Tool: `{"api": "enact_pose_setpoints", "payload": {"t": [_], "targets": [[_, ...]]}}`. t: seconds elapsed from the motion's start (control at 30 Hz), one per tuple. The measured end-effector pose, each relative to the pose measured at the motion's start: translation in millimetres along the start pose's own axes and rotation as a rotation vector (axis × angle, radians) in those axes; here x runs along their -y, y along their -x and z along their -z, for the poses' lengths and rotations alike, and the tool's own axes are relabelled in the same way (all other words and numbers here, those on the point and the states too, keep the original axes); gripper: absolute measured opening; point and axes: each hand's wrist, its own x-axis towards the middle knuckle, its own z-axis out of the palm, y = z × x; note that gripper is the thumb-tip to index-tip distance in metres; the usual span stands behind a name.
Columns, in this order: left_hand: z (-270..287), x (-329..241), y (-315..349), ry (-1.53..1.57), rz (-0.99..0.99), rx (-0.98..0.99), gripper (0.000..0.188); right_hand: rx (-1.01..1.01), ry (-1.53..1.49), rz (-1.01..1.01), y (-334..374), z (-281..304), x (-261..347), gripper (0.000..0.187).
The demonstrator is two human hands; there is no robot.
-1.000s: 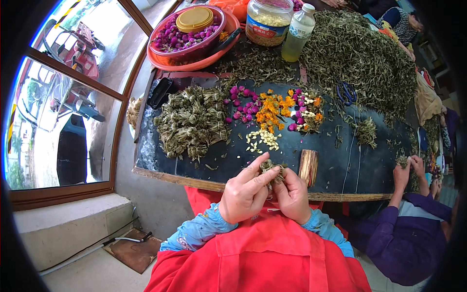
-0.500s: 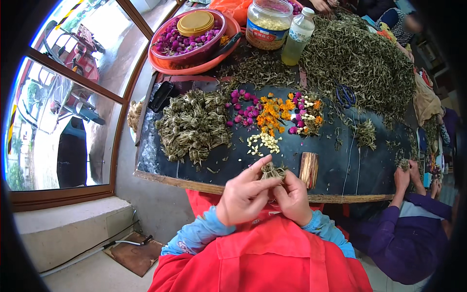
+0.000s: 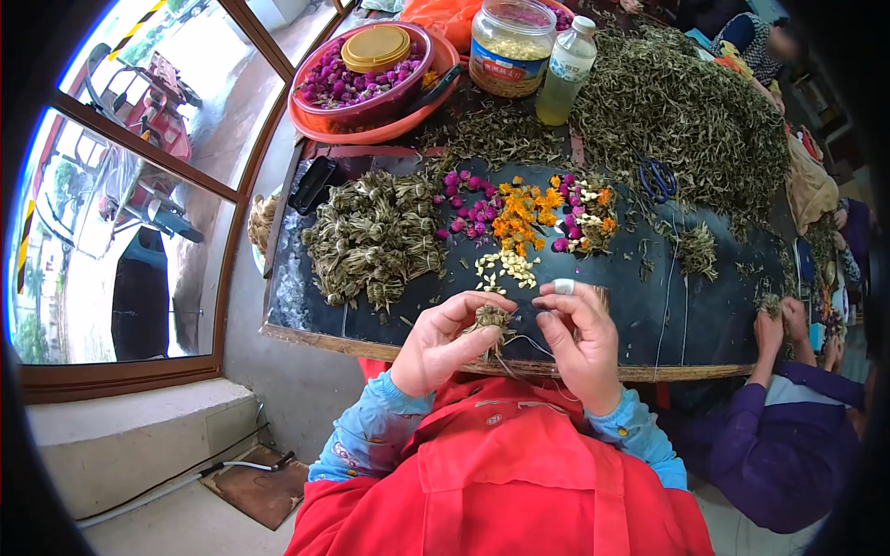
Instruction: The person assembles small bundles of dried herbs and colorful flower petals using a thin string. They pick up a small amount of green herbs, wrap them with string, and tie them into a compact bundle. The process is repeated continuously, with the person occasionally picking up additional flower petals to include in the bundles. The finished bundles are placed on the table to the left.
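My left hand (image 3: pixel 447 341) is closed around a small bundle of dried leaves (image 3: pixel 491 318), pinched between thumb and fingers above the table's front edge. A thin pale thread (image 3: pixel 528 341) trails from beside the bundle toward my right hand (image 3: pixel 586 338). That hand is a little to the right, fingers curled, with a white wrap (image 3: pixel 563 286) round one finger; the thread passes into or behind it, where its grip is partly hidden. Just beyond lie white petals (image 3: pixel 505 269), orange flowers (image 3: pixel 526 218) and purple flower heads (image 3: pixel 473 204). A wooden block (image 3: pixel 601 296) is mostly covered by my right hand.
Tied leaf bundles (image 3: pixel 375 241) are heaped at left. A large pile of loose leaves (image 3: pixel 681 120) fills the far right, with scissors (image 3: pixel 657 181) at its edge. Basins (image 3: pixel 301 120), a jar (image 3: pixel 510 51) and a bottle (image 3: pixel 567 69) stand behind. A co-worker (image 3: pixel 779 445) sits at right.
Both hands were together at the bundle. Now my right hand has moved away to the right and covers the wooden block, while my left hand keeps the bundle; thread now shows between them.
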Motion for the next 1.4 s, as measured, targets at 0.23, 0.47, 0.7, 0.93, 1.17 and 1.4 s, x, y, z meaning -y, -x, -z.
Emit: {"api": "enact_pose_setpoints", "payload": {"t": [0.23,0.47,0.7,0.93,1.17,1.4], "targets": [[-4.1,-13.4,-6.7,-0.238,-0.204,-0.044,0.030,0.077,-0.164,0.223,-23.1,-11.9,14.7,0.009],[-10.5,-42.5,-24.2,-0.325,-0.567,-0.106,0.024,-0.145,-0.291,0.520,-61.6,-33.5,45.8,0.005],[2.2,-72.5,-25.5,-0.357,-0.482,-0.163,0.026,-0.017,-0.611,0.177,-89.0,-35.6,70.4,0.004],[29.4,-46.8,-30.2,0.418,-0.285,0.199,0.041,0.068,-0.649,0.130,-92.1,-43.2,80.3,0.010],[18.7,-34.1,-31.7,0.426,-0.186,0.221,0.053,0.037,-0.770,0.099,-96.6,-42.8,76.0,0.011],[3.5,-42.9,-22.5,0.255,-0.087,0.024,0.051,0.044,-0.805,0.047,-93.6,-46.1,69.8,0.013]]}}
